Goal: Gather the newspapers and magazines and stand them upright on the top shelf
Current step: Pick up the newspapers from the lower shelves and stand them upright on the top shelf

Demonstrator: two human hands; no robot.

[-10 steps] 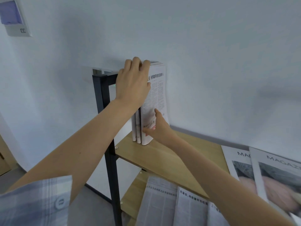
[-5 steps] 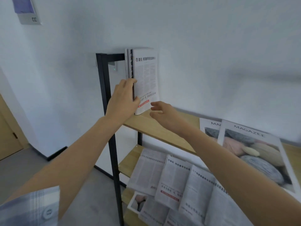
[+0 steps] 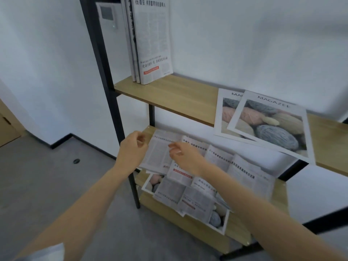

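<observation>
Three folded newspapers (image 3: pixel 152 40) stand upright at the left end of the top shelf (image 3: pixel 175 95), against the black frame. Two magazines (image 3: pixel 267 121) with yarn covers lie flat on that shelf to the right. Several newspapers (image 3: pixel 235 166) lie spread on the middle shelf. More newspapers (image 3: pixel 188 196) and a magazine (image 3: pixel 218 219) lie on the bottom shelf. My left hand (image 3: pixel 132 147) hovers over the left edge of the middle-shelf newspapers, fingers curled and empty. My right hand (image 3: pixel 185 155) hangs just above those papers, fingers apart, holding nothing.
The black metal post (image 3: pixel 105 76) of the shelf unit runs down at the left. A white wall panel (image 3: pixel 108 16) shows behind it. Grey floor (image 3: pixel 47 185) lies to the left, with a wooden door (image 3: pixel 7 129) at the far left edge.
Both hands let go of the upright newspapers on the top shelf and dropped to the middle shelf. The view tilted down, showing the lower shelves.
</observation>
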